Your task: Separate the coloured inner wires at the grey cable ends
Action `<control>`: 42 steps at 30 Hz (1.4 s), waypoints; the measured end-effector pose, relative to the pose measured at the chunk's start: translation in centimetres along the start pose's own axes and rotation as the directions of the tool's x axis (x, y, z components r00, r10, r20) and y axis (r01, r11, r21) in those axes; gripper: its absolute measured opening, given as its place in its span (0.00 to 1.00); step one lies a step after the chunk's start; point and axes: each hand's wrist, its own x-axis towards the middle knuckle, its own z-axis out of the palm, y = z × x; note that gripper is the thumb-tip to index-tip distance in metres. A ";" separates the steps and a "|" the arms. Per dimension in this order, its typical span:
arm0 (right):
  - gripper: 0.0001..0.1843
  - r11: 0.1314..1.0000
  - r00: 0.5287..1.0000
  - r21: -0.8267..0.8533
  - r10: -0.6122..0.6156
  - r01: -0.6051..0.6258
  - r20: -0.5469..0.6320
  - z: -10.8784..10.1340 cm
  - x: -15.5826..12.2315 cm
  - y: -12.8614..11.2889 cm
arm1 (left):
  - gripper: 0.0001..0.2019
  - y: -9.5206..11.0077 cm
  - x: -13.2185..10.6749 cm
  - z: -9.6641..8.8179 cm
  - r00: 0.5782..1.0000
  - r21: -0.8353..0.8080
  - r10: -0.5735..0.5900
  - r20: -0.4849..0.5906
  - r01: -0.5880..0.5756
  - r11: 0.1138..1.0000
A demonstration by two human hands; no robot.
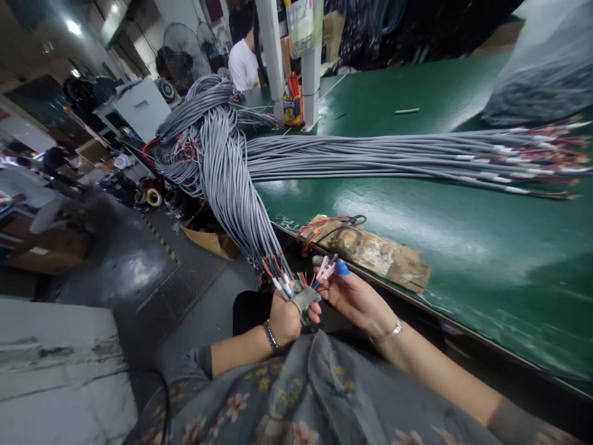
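Observation:
My left hand (288, 315) is closed around the ends of several grey cables (250, 210) in front of my body. Thin coloured wires (277, 266) fan out from their stripped ends. A grey covering (306, 298) wraps its thumb. Close beside it, my right hand (354, 300) pinches a small pale pink clip-like tool (325, 269) next to the wire tips. On a finger of that hand sits a blue fingertip cover (342, 267). Whether the tool touches a wire, I cannot tell.
A thick coil of grey cable (217, 123) hangs over the green table (463, 228). More cables (370, 154) lie along it. A worn wooden board (389, 256) with red and black leads is at the near edge. A person (243, 65) is behind.

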 end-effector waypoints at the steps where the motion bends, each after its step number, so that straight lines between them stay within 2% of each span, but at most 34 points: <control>1: 0.16 1.000 1.000 0.015 -0.013 0.013 0.010 0.0 0.1 0.1 | 0.22 0.0 0.0 0.0 1.000 0.004 0.000 -0.001 0.000 1.000; 7: 0.13 0.995 0.996 0.062 -0.078 0.076 0.033 0.4 0.0 0.5 | 0.22 -0.3 0.2 -0.2 1.000 0.041 0.004 0.004 -0.005 0.999; 14: 0.19 0.993 0.998 0.102 -0.047 0.052 -0.047 0.8 0.0 0.0 | 0.21 -0.6 -0.1 -0.9 0.999 0.002 0.035 0.006 -0.035 0.999; 17: 0.21 0.997 0.994 0.052 -0.051 0.057 -0.100 0.8 0.0 -0.2 | 0.20 -0.6 -0.3 -1.1 0.998 -0.026 0.056 0.002 -0.056 0.998; 20: 0.18 0.992 0.982 -0.030 -0.123 0.120 -0.145 0.8 -0.1 -0.1 | 0.20 -0.6 -0.4 -1.1 0.998 -0.030 0.060 -0.001 -0.060 0.998; 24: 0.18 0.979 0.973 -0.114 -0.182 0.166 -0.144 0.7 -0.1 0.1 | 0.20 -0.5 -0.3 -0.9 0.999 -0.028 0.050 -0.020 -0.050 0.998; 35: 0.18 0.976 0.973 -0.164 -0.171 0.146 -0.155 0.7 -0.2 -0.1 | 0.19 -1.1 0.2 -1.1 0.994 0.021 0.104 -0.017 -0.104 0.994; 37: 0.20 0.944 0.949 -0.256 -0.258 0.207 -0.180 0.5 -0.3 0.0 | 0.19 -1.2 0.3 -1.2 0.993 0.039 0.113 -0.029 -0.112 0.993; 40: 0.23 0.807 0.871 -0.505 -0.451 0.305 -0.195 0.1 -0.5 0.3 | 0.19 -1.3 0.5 -1.4 0.987 0.053 0.152 -0.054 -0.149 0.987; 41: 0.23 0.775 0.857 -0.549 -0.480 0.314 -0.187 0.0 -0.5 0.4 | 0.19 -1.3 0.6 -1.4 0.984 0.059 0.171 -0.057 -0.168 0.984; 42: 0.24 0.775 0.862 -0.550 -0.474 0.311 -0.179 -0.1 -0.4 0.4 | 0.19 -1.3 0.6 -1.5 0.980 0.068 0.191 -0.060 -0.187 0.980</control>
